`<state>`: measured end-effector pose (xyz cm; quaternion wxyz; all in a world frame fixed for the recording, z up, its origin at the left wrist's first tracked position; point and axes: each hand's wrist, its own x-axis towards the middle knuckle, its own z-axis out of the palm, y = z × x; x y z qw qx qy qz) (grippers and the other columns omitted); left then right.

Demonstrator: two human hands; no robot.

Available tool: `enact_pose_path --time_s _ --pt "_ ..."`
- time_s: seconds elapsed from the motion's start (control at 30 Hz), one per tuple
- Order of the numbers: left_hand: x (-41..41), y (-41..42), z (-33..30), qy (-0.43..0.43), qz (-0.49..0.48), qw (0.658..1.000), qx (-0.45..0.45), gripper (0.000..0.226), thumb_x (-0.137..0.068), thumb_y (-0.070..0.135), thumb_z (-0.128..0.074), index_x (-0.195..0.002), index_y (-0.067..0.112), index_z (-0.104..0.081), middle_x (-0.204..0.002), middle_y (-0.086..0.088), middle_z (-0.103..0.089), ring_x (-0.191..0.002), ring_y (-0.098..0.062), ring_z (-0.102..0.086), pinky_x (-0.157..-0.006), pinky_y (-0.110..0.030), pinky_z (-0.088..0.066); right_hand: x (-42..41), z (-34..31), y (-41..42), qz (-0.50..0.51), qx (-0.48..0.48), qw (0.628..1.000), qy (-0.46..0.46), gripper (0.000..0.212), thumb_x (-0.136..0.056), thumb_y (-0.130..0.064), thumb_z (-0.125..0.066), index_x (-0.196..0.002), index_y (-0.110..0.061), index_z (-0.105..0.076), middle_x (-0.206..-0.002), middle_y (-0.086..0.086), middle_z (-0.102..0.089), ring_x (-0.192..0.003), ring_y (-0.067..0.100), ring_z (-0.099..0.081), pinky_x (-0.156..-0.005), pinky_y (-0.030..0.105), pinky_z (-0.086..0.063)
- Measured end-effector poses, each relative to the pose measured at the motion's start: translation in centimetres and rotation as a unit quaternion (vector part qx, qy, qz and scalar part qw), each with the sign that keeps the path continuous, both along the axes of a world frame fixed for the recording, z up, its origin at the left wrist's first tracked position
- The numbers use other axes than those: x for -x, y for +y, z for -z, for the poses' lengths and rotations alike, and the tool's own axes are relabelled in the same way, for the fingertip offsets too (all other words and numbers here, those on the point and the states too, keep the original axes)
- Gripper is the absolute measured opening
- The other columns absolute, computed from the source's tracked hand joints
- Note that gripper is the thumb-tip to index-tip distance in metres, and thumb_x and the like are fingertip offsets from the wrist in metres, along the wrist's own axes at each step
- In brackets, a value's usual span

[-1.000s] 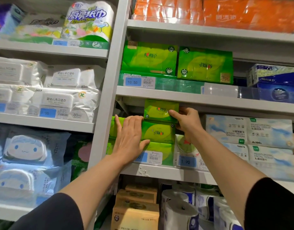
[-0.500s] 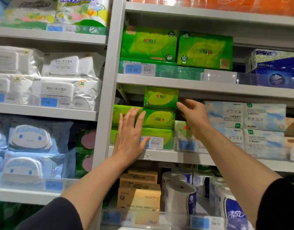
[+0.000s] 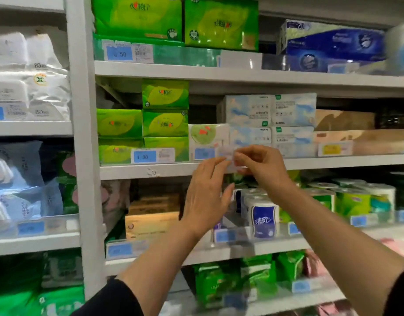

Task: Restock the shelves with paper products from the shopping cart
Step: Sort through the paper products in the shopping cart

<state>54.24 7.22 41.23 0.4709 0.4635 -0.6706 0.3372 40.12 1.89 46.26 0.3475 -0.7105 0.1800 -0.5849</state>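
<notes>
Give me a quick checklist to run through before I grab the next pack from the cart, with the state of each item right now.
1. Green tissue packs stacked on the middle shelf, none hanging over the edge: ok.
2. Top green pack sitting level: ok.
3. Left hand free of stock: ok, fingers open.
4. Right hand free: cannot tell; fingers curled near the clear label strip, blurred.
5. Room for more beside the top pack: ok, gap above the left column.
6. Cart within reach: cannot tell, out of view.

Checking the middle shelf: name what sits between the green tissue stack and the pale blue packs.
Head view: one white pack with a green leaf print between green stack and blue packs.
</notes>
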Motion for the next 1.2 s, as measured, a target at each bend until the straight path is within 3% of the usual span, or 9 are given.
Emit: enact_pose_path --time_s 0.2,0.3,0.4,0.5,0.6,0.73,0.8,1.03,1.2 --pt "13.8 -4.1 7.7 0.038 0.13 0.977 -0.162 0.048 -0.089 0.021 -0.06 -0.135 0.014 -0.045 -0.128 -0.004 -0.048 -0.112 -0.021 -0.053 -0.091 -0.04 -0.047 14.9 9.0 -2.5 0.065 -0.079 0.994 0.038 0.009 -0.089 -0.004 -0.066 -0.081 -0.008 -0.067 -0.07 0.011 -0.064 -0.062 0.012 -0.062 -0.062 0.024 -0.055" --pt "22.4 -6.0 13.1 0.074 0.17 0.945 -0.27 0.054 -0.091 0.019 -0.061 -0.141 0.019 -0.039 -0.129 -0.004 -0.049 -0.097 -0.017 -0.06 -0.079 -0.04 -0.052 24.9 15.1 -3.3 0.121 -0.151 0.979 0.066 0.015 -0.089 -0.005 -0.066 -0.076 -0.013 -0.066 -0.071 0.011 -0.065 -0.062 0.015 -0.063 -0.061 0.025 -0.053" --pt "30.4 -6.8 19.2 0.107 0.223 0.896 -0.369 0.061 -0.091 0.017 -0.064 -0.144 0.017 -0.034 -0.129 -0.005 -0.053 -0.092 -0.017 -0.064 -0.082 -0.04 -0.052 34.6 21.9 -3.1 0.19 -0.231 0.949 0.095 0.017 -0.087 0.0 -0.067 -0.074 -0.011 -0.065 -0.065 0.008 -0.064 -0.055 0.011 -0.06 -0.056 0.024 -0.051" --pt "38.1 -6.3 26.6 0.113 0.273 0.837 -0.46 0.063 -0.087 0.013 -0.067 -0.142 0.015 -0.036 -0.118 0.0 -0.058 -0.085 -0.017 -0.065 -0.081 -0.034 -0.052 44.3 30.0 -0.7 0.28 -0.311 0.895 0.153 0.017 -0.085 -0.002 -0.07 -0.075 -0.014 -0.067 -0.07 0.012 -0.064 -0.058 0.012 -0.058 -0.064 0.034 -0.052" --pt "44.5 -4.1 33.6 0.093 0.319 0.757 -0.562 0.058 -0.085 0.011 -0.067 -0.136 0.011 -0.04 -0.101 0.004 -0.058 -0.089 -0.021 -0.064 -0.083 -0.041 -0.053 52.5 37.8 4.1 0.364 -0.399 0.813 0.216 0.004 -0.083 -0.01 -0.073 -0.079 -0.009 -0.074 -0.078 0.012 -0.071 -0.059 0.007 -0.059 -0.064 0.037 -0.052" --pt "49.8 -1.9 39.2 0.042 0.363 0.682 -0.634 0.054 -0.087 0.01 -0.067 -0.135 0.016 -0.042 -0.128 -0.001 -0.048 -0.102 -0.007 -0.056 -0.079 -0.006 -0.044 59.0 44.0 11.4 0.437 -0.486 0.716 0.245 0.005 -0.081 -0.014 -0.075 -0.078 -0.017 -0.072 -0.069 -0.003 -0.066 -0.061 0.006 -0.055 -0.066 0.027 -0.047" --pt "51.6 -1.8 40.8 0.011 0.376 0.657 -0.653 0.053 -0.089 0.011 -0.066 -0.136 0.016 -0.042 -0.131 0.0 -0.045 -0.101 -0.001 -0.051 -0.075 0.0 -0.04 60.6 45.8 14.5 0.464 -0.522 0.676 0.234 0.012 -0.082 -0.014 -0.074 -0.075 -0.022 -0.068 -0.066 -0.004 -0.063 -0.057 0.005 -0.053 -0.065 0.026 -0.047" --pt "58.5 -1.5 42.9 -0.082 0.434 0.555 -0.705 0.05 -0.091 0.017 -0.064 -0.135 0.019 -0.041 -0.133 0.002 -0.042 -0.104 -0.004 -0.053 -0.091 -0.026 -0.05 64.6 47.0 20.6 0.505 -0.646 0.557 0.133 0.003 -0.086 -0.006 -0.071 -0.087 -0.006 -0.068 -0.077 0.01 -0.065 -0.064 0.017 -0.059 -0.056 0.025 -0.052" --pt "64.7 0.6 44.3 -0.117 0.459 0.483 -0.736 0.047 -0.09 0.017 -0.064 -0.133 0.018 -0.046 -0.127 0.002 -0.054 -0.096 -0.005 -0.061 -0.089 -0.031 -0.054 70.2 46.8 24.2 0.501 -0.692 0.507 0.117 0.009 -0.084 -0.009 -0.073 -0.092 -0.005 -0.07 -0.079 0.012 -0.066 -0.069 0.021 -0.06 -0.066 0.033 -0.053"
